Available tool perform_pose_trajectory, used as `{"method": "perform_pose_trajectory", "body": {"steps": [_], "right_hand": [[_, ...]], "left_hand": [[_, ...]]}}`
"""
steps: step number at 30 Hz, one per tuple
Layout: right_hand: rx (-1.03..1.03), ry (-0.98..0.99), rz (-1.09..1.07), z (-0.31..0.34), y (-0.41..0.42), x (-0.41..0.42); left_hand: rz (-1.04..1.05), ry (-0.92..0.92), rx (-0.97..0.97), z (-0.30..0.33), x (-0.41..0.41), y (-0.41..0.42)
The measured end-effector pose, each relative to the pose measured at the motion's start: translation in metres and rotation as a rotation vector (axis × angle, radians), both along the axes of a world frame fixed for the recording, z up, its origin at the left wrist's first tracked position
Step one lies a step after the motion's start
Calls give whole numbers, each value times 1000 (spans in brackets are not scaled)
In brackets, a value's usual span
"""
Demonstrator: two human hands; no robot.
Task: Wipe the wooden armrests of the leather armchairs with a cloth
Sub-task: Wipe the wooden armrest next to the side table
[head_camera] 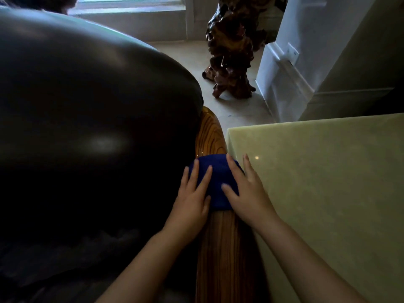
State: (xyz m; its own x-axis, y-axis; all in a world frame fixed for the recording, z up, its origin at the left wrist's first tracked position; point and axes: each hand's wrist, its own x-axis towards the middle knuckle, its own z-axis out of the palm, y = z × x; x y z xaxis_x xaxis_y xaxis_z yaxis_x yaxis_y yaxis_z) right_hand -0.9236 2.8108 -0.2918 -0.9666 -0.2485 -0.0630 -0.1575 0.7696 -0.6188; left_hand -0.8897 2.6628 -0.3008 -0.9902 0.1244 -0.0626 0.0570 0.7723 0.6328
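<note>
A dark blue cloth (216, 178) lies draped over the glossy wooden armrest (220, 248) of a black leather armchair (91, 119). My left hand (192, 200) presses flat on the cloth's left side, fingers spread. My right hand (247, 191) presses flat on its right side, thumb across the cloth. The armrest runs from the bottom of the view up to a rounded end (209, 125) beyond the cloth. The chair's bulging leather back fills the left half of the view.
A pale green stone table top (328, 193) stands right beside the armrest, with a narrow gap. A gnarled dark root-wood sculpture (231, 51) stands on the tiled floor ahead. A white wall corner with a socket (291, 53) is at right.
</note>
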Motion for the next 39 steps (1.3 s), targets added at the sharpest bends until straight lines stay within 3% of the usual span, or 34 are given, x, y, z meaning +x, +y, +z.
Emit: {"method": "perform_pose_trajectory", "body": {"steps": [2,6,13,18,25,28,33,39], "right_hand": [[-116,0,72,1,1,12],[-149,-58,97,-2,-4,-6],[-105,-114,93,-1,-19,-80],[-63,-170,144,5,-17,-112],[-96,0,40,10,-16,-78],[-12,44,22,20,-13,-59],[188,-14,94,40,-9,-24],[130,-125,166,101,3,4]], "left_hand": [[-60,2,33,-4,12,-1],[-92,-41,-19,-1,-15,-7],[-47,-189,-244,30,-87,-12],[-9,-290,-273,43,-111,-6],[109,-23,-174,40,-81,-7],[98,34,-176,41,-60,-7],[50,-19,-154,57,-14,0],[122,-152,15,103,29,-2]]}}
